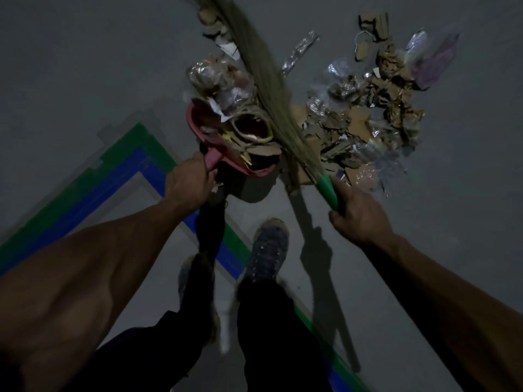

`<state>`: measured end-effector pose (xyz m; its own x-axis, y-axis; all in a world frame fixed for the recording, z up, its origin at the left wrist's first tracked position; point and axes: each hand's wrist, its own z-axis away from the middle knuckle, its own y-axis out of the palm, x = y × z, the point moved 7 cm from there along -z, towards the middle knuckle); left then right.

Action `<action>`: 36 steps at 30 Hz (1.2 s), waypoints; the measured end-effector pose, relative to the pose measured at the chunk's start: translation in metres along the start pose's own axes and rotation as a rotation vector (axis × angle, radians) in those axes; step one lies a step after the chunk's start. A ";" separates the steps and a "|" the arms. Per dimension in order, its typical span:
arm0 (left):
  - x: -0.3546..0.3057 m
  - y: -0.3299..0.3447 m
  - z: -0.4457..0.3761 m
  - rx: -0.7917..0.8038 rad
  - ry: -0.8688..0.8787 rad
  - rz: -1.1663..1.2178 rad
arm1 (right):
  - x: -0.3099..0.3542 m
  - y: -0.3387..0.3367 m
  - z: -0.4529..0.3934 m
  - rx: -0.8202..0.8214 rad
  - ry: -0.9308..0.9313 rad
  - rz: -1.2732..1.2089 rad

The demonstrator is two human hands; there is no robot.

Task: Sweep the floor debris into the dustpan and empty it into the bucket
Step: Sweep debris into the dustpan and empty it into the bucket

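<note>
My left hand [188, 183] grips the handle of a pink dustpan [210, 158], which is heaped with cardboard scraps, paper and crumpled plastic. My right hand [358, 215] grips the green handle of a grass broom [268, 89]. Its long straw head slants up and to the left, lying over the dustpan's right side. A big pile of debris [365, 117], torn cardboard and clear plastic wrappers, lies on the grey floor to the right of the broom. No bucket is in view.
Green and blue tape lines [133, 162] form a corner on the floor at the left and run under my feet. My shoes [268, 250] stand just behind the dustpan. More scraps [215, 26] lie at the top, left of the broom.
</note>
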<state>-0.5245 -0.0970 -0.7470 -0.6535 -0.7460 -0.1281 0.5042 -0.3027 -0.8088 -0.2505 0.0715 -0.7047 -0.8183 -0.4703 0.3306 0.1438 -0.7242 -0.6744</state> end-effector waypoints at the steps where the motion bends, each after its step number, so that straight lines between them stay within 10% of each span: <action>1: -0.001 -0.001 0.002 -0.008 0.009 0.016 | 0.002 0.007 0.007 -0.013 0.016 -0.028; 17: -0.002 -0.070 0.084 -0.120 0.070 0.149 | 0.034 -0.011 0.118 -0.121 0.166 -0.192; 36: 0.074 -0.278 0.349 -0.284 0.093 0.320 | 0.218 -0.119 0.380 -0.268 0.104 -0.211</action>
<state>-0.5164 -0.2751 -0.3312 -0.5441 -0.7152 -0.4387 0.5228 0.1199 -0.8439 -0.2347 -0.1366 -0.3008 -0.8686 -0.2608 0.4214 -0.1740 -0.6357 -0.7521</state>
